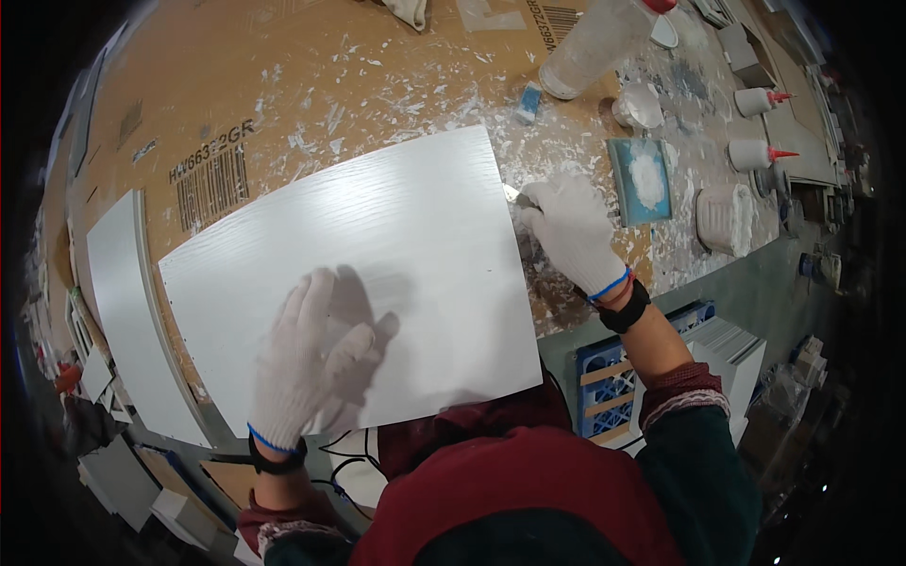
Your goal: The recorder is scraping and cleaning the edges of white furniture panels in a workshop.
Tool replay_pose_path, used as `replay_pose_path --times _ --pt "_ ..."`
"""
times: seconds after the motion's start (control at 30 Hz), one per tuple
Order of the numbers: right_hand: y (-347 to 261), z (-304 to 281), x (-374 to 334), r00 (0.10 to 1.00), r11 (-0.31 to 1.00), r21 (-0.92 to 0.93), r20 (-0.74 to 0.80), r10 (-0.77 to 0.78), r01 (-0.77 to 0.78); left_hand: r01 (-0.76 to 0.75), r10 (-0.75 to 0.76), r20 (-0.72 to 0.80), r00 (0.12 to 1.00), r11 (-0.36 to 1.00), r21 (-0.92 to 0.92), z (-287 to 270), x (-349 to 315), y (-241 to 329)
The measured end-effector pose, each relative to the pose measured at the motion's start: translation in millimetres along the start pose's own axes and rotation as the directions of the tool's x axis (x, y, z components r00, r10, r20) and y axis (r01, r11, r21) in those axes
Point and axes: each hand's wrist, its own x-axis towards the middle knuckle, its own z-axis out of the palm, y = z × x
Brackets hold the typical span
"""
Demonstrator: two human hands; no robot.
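A white panel [415, 245] with a faint wood grain lies before me, its near edge reaching over the table's edge at my lap. My left hand [300, 354], in a white knitted glove, is over the panel's left part with fingers extended and nothing in it. Its shadow falls to the right; whether the palm touches the surface I cannot tell. My right hand [571, 226], gloved too, is closed beside the panel's right edge. It grips what looks like a putty knife [511, 192]; only a bit of shiny metal shows, the rest being hidden by the fingers.
Right of my right hand lies a blue plate [623, 184] smeared with white paste. Beyond are a clear bottle [585, 57], a small blue block [528, 104], red-tipped glue bottles [752, 155] and a white tub [725, 219]. Another white panel [142, 311] lies at left. White flakes cover the cardboard-topped table [311, 85].
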Motion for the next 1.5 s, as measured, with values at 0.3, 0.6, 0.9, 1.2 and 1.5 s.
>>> replay_pose_path --times 0.3,0.6,0.9,1.2,1.5 --pt "16 -20 37 0.913 0.952 0.262 0.405 0.042 -0.16 0.071 -0.053 -0.101 0.993 0.981 0.181 6 90 -11" --pt "0 -27 47 0.91 0.998 0.064 0.414 -0.032 0.006 0.104 -0.143 0.141 0.98 0.962 0.253 -19 128 -27" --pt "6 -12 29 0.979 0.998 -0.025 0.195 0.061 -0.057 0.091 -0.117 0.131 0.984 0.977 0.192 -19 131 -30" --pt "7 -1 23 0.993 0.979 -0.176 -0.08 0.09 -0.103 0.082 -0.114 0.12 0.986 0.967 0.243 -17 129 -32" --pt "18 -32 55 0.873 0.935 0.107 0.407 0.269 -0.338 -0.016 0.023 -0.023 0.999 0.971 0.238 -4 122 -39"
